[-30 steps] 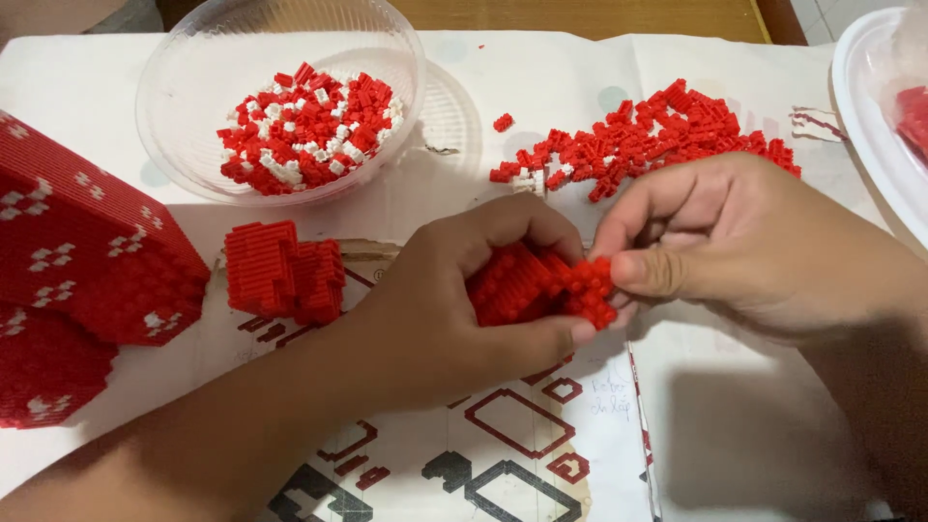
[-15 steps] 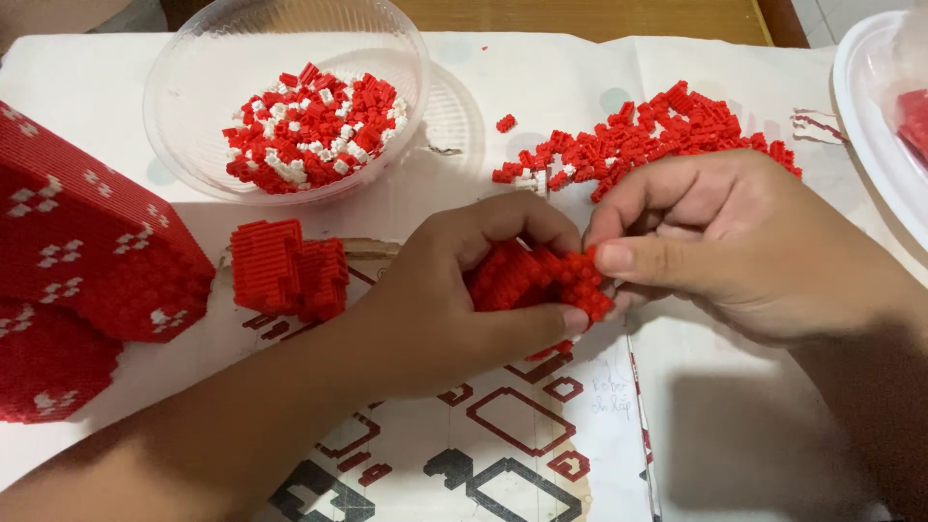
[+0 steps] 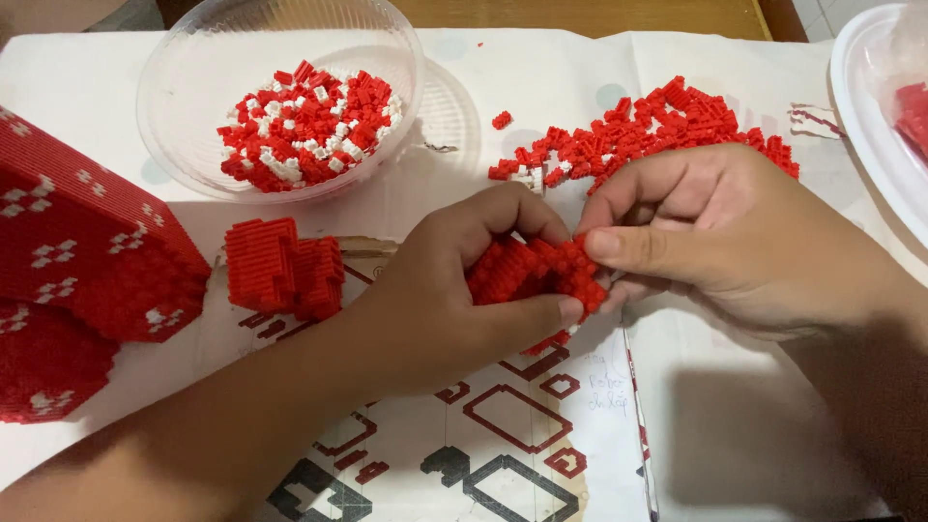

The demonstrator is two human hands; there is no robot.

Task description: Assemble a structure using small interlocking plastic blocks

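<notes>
A small red block assembly [image 3: 530, 273] made of tiny bricks is held over the table's middle. My left hand [image 3: 454, 290] wraps around it from the left, thumb underneath. My right hand [image 3: 715, 237] pinches its right end with thumb and forefinger. Most of the assembly is hidden by my fingers. A printed instruction sheet [image 3: 464, 445] with red and black outlines lies under both hands.
A clear plastic bowl [image 3: 193, 58] holds several red and white tiny bricks. Loose red bricks [image 3: 657, 130] lie in a heap behind my right hand. A second small red assembly [image 3: 282, 266] and a large red built piece [image 3: 77, 261] sit at left. A white plate [image 3: 870, 106] is at right.
Both hands stay on the red assembly. My right thumb and forefinger have shifted slightly along its right end, and the piece has turned a little in my left hand.
</notes>
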